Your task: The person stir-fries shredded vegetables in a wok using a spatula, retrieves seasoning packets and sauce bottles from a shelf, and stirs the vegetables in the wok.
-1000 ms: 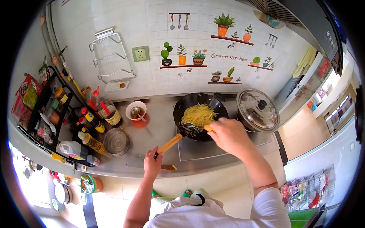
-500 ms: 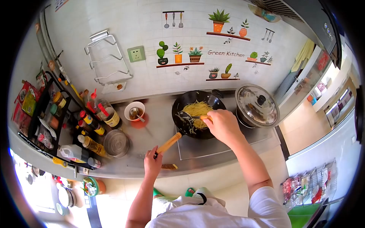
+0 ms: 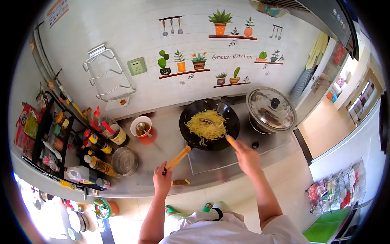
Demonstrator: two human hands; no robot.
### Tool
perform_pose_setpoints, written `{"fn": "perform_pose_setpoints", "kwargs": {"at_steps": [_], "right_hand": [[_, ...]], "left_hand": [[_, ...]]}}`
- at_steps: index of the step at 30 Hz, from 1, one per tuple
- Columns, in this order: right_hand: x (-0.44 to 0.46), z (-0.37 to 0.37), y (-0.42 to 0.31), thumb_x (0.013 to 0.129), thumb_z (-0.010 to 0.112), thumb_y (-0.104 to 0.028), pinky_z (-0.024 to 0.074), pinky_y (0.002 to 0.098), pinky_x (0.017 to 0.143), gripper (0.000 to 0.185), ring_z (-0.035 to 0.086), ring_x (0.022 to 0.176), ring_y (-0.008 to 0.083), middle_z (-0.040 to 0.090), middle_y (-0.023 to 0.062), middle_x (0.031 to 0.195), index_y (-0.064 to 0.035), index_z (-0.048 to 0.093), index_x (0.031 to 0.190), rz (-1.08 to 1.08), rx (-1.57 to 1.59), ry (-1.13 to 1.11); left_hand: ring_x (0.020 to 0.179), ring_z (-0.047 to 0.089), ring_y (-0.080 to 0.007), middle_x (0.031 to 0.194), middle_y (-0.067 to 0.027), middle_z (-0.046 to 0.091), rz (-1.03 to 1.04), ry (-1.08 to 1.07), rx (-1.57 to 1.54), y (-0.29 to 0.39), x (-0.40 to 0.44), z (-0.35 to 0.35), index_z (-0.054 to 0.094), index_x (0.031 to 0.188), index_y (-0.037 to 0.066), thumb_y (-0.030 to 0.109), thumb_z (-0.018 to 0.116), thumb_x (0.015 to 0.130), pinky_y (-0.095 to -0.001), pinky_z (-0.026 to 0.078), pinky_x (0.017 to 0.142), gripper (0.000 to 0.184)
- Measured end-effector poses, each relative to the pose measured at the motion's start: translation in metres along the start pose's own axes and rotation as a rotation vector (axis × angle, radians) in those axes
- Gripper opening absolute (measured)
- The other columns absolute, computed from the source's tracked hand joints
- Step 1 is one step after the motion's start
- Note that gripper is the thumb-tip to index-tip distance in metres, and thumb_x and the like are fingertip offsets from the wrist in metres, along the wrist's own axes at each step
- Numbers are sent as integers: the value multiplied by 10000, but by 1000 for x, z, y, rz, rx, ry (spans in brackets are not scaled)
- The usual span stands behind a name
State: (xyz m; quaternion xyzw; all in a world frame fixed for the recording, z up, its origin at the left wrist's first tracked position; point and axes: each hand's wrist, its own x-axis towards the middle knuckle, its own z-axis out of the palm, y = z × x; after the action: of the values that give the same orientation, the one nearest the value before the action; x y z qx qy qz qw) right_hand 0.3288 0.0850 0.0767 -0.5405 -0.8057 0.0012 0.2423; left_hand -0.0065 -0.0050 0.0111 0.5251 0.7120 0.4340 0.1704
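Observation:
A black wok (image 3: 233,122) stands on the cooktop with pale yellow shreds (image 3: 206,123) heaped in its middle. Its wooden handle points toward me, and my left hand (image 3: 162,177) is closed around the end. My right hand (image 3: 247,157) grips the wooden handle of a spatula (image 3: 232,141) at the wok's near right side. The spatula's metal end reaches into the shreds and is partly covered by them.
Right of the wok sits a pot with a domed metal lid (image 3: 264,110). On the left are a bowl with a ladle (image 3: 141,125), a round metal bowl (image 3: 124,161), several sauce bottles (image 3: 97,140) and a black rack (image 3: 67,134). A brown-handled item (image 3: 180,182) lies near the counter's front edge.
My right hand has drawn back toward me and to the right with the spatula. The shreds are spread wider over the wok, and white strips at its left no longer show. My left hand keeps its hold.

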Motion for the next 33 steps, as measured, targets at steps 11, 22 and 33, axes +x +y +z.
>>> {"fn": "perform_pose_setpoints", "kwargs": {"at_steps": [11,22,33], "right_hand": [[-61,-19,-8,768,625,-23,520,387,578,537,647,678,267,656,75,1071,-176,575,1280,-53,167,26],[-35,4,-3,847,630,-124,479,437,526,577,621,623,294,605,79,776,-274,473,1382,135,33,18],[-76,-16,-9,832,642,-114,474,416,490,584,600,562,288,611,65,714,-258,491,1378,40,146,-1]], "left_hand": [[746,589,-201,894,-119,610,-40,-16,-2,2,-2,-1,634,1212,26,180,688,860,-313,493,716,388],[732,590,-186,894,-107,613,5,5,18,-10,-4,5,633,1215,28,170,685,868,-303,494,695,379],[756,601,-192,886,-115,619,-5,-11,52,-6,-3,1,639,1206,26,164,679,864,-315,494,714,371]]}}
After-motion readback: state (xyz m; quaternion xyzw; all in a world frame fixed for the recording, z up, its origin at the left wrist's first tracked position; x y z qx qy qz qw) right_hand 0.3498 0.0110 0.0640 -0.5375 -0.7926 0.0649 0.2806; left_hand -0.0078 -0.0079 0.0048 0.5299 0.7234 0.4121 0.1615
